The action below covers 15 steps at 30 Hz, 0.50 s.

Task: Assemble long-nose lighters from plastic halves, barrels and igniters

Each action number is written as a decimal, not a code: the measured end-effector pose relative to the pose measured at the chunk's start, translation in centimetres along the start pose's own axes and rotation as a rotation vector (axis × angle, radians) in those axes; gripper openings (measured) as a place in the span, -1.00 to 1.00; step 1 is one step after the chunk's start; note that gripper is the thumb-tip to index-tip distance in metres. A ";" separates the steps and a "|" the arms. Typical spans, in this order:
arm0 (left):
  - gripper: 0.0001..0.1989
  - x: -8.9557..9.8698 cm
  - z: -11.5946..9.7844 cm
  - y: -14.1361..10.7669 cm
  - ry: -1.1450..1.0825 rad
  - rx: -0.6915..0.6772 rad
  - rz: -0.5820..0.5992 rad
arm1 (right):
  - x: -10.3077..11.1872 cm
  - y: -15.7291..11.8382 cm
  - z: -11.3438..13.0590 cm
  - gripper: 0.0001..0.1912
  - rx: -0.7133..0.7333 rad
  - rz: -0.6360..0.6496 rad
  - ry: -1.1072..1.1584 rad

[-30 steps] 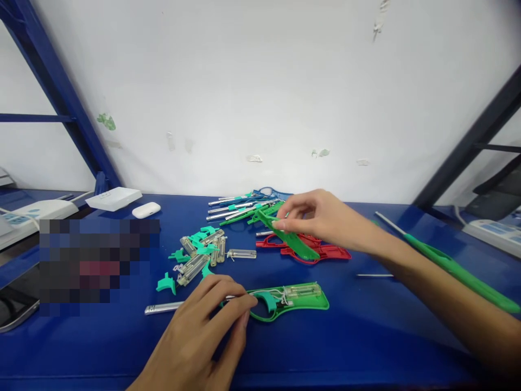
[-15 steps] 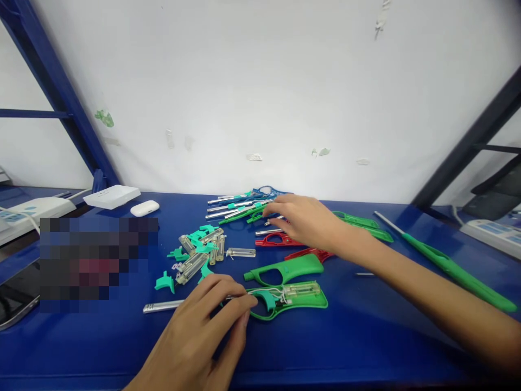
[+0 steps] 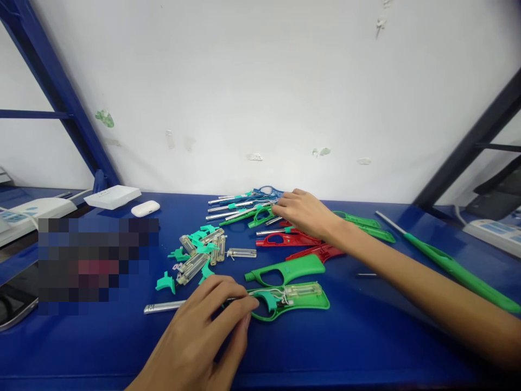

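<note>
And here's the left hand [image 3: 199, 326], fingers bent and drawn narrow over the front end of the open green casing [image 3: 305, 303], touching it, though whether it pinches or merely presses, I can't tell! The casing lies on the blue table [image 3: 366, 336], inside facing up, a clear tank [image 3: 303, 290] in its back end, a teal trigger [image 3: 268, 301] ahead of that, and a metal tube [image 3: 163, 307] poking out left, past the hand

Over to the right hand [image 3: 307, 214], well beyond the casing, fingers curled down at the heap of green and blue lighter parts [image 3: 252, 209]; its grip is hidden from us

Just beyond the casing, a green shell [image 3: 303, 267] lies outer side up, and farther behind come the red casings [image 3: 315, 251]! Left and beyond, a jumble of clear tanks and teal triggers [image 3: 195, 266]; well off right, a long green lighter [image 3: 451, 266] lies slantwise; far left of the casing, a white rounded case [image 3: 145, 208] and a white box [image 3: 113, 196]
</note>
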<state>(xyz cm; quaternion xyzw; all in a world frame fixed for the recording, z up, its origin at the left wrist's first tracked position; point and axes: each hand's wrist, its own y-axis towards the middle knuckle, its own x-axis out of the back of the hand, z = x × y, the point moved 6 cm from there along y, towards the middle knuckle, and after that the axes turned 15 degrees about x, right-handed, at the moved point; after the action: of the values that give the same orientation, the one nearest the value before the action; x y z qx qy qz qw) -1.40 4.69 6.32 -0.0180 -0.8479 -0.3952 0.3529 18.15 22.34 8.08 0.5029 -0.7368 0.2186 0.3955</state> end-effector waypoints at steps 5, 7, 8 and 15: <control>-0.67 0.0 0.1 -0.1 -0.015 0.004 0.006 | 3.6 -2.8 1.8 -0.81 0.040 -0.205 -0.129; -0.67 0.1 0.2 -0.3 -0.003 0.016 -0.028 | 5.4 -3.8 3.1 -0.88 0.063 -0.319 -0.161; -0.67 0.2 0.3 -0.3 0.017 0.034 -0.055 | 6.4 -4.1 3.9 -0.92 0.083 -0.374 -0.168; -0.58 1.1 1.4 -0.8 0.123 0.104 -0.234 | 11.9 -4.9 9.9 -0.61 0.186 -0.586 -0.082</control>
<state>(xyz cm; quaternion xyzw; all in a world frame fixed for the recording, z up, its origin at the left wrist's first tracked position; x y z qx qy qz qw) -3.32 4.84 5.90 0.1235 -0.8402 -0.3897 0.3563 16.87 6.54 11.41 0.7363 -0.5528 0.1411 0.3639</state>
